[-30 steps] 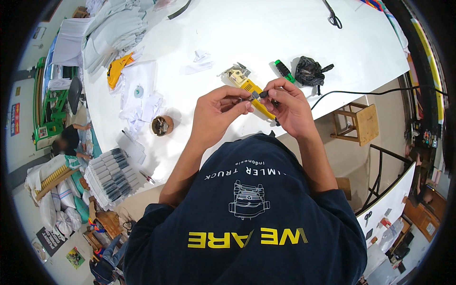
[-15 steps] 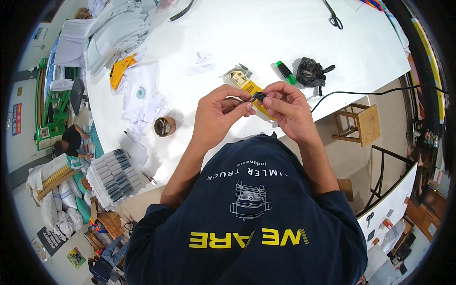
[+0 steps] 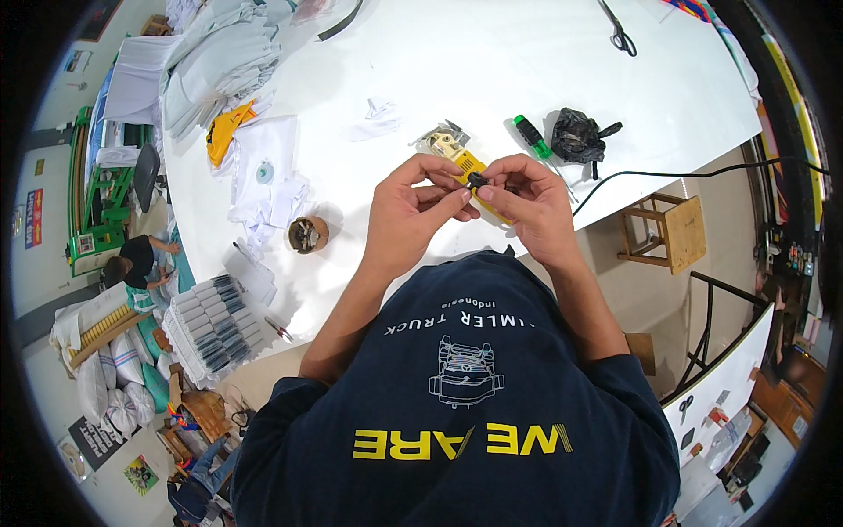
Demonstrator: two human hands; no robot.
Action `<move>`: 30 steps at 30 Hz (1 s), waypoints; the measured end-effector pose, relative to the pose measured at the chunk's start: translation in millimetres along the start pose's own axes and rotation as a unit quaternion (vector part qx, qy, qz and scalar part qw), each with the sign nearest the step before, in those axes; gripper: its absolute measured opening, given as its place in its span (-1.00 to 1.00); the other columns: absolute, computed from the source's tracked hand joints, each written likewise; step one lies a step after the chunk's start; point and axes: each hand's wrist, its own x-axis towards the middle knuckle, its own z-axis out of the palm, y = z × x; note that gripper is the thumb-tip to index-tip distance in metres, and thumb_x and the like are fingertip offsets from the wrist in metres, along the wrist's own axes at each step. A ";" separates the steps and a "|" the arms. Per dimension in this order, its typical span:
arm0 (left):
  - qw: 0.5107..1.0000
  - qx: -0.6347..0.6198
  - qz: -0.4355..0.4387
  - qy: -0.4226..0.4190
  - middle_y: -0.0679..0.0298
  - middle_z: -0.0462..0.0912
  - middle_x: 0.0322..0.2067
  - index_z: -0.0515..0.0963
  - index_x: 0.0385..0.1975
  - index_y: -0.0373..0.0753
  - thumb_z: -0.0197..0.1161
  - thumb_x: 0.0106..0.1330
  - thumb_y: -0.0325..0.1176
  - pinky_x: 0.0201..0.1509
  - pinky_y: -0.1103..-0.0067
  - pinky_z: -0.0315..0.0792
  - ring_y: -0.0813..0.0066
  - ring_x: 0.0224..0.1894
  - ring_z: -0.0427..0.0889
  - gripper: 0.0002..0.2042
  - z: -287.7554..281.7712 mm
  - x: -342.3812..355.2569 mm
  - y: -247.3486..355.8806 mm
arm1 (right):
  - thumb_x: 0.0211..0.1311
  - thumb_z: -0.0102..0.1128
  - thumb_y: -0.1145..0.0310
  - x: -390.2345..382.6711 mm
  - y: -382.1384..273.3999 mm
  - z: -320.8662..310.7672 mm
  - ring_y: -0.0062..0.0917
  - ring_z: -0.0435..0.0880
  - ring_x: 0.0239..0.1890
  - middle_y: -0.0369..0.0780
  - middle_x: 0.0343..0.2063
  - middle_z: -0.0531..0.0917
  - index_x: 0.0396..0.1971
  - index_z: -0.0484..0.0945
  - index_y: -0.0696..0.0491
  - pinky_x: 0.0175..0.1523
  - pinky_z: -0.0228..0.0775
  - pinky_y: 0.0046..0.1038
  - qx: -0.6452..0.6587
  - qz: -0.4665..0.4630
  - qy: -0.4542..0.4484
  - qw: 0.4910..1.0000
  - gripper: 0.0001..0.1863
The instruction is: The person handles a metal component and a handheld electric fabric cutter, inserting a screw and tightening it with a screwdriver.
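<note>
Between my fingertips is a small black part (image 3: 475, 180), too small for me to name exactly. My left hand (image 3: 406, 215) is closed in a pinch at its left side, and my right hand (image 3: 537, 211) pinches it from the right. Just beyond and beneath my fingers lies a yellow handheld power tool (image 3: 471, 162) with a cream and metal head; my hands hide part of its body. To the right of the tool rests a screwdriver (image 3: 530, 133) with a green and black handle, its shaft pointing toward me. Beside that sits a crumpled black plastic bag (image 3: 576, 137).
A black cable (image 3: 685, 174) crosses the table's right edge. Scissors (image 3: 623, 40) lie far right. On the left are a brown cup (image 3: 307, 234), white cloth (image 3: 263, 145), small snips (image 3: 279, 329) and a tray of marker-like sticks (image 3: 211, 325). A wooden stool (image 3: 680, 233) stands at right.
The fingers of my left hand have shifted slightly around the small black part, which has turned a little. Both hands stay in nearly the same place.
</note>
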 end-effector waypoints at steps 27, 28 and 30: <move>0.998 -0.039 -0.031 -0.034 0.10 0.71 -0.07 0.61 0.10 -0.46 0.30 0.48 -0.62 0.07 0.49 0.77 0.33 -0.07 0.82 -0.76 -12.3 13.4 -15.3 | 0.32 0.45 0.55 6.3 11.8 -7.9 -0.77 0.51 -0.37 -0.37 -0.39 0.66 -0.10 0.74 0.19 -0.27 0.31 -0.64 -0.011 0.008 -0.028 1.000 -0.82; 0.998 -0.040 -0.034 -0.033 0.10 0.71 -0.07 0.61 0.09 -0.46 0.30 0.48 -0.62 0.07 0.49 0.77 0.34 -0.07 0.82 -0.76 -12.5 13.7 -15.9 | 0.30 0.46 0.57 7.0 15.5 -9.5 -0.78 0.52 -0.36 -0.38 -0.39 0.66 -0.10 0.74 0.18 -0.25 0.33 -0.64 -0.022 -0.002 -0.034 0.999 -0.81; 0.998 -0.038 -0.039 -0.032 0.11 0.71 -0.07 0.61 0.09 -0.45 0.31 0.47 -0.62 0.07 0.49 0.77 0.36 -0.08 0.82 -0.76 -13.7 14.0 -18.8 | 0.28 0.49 0.58 6.8 18.4 -11.7 -0.79 0.54 -0.34 -0.38 -0.38 0.67 -0.10 0.74 0.18 -0.24 0.36 -0.65 -0.053 -0.010 -0.042 0.998 -0.79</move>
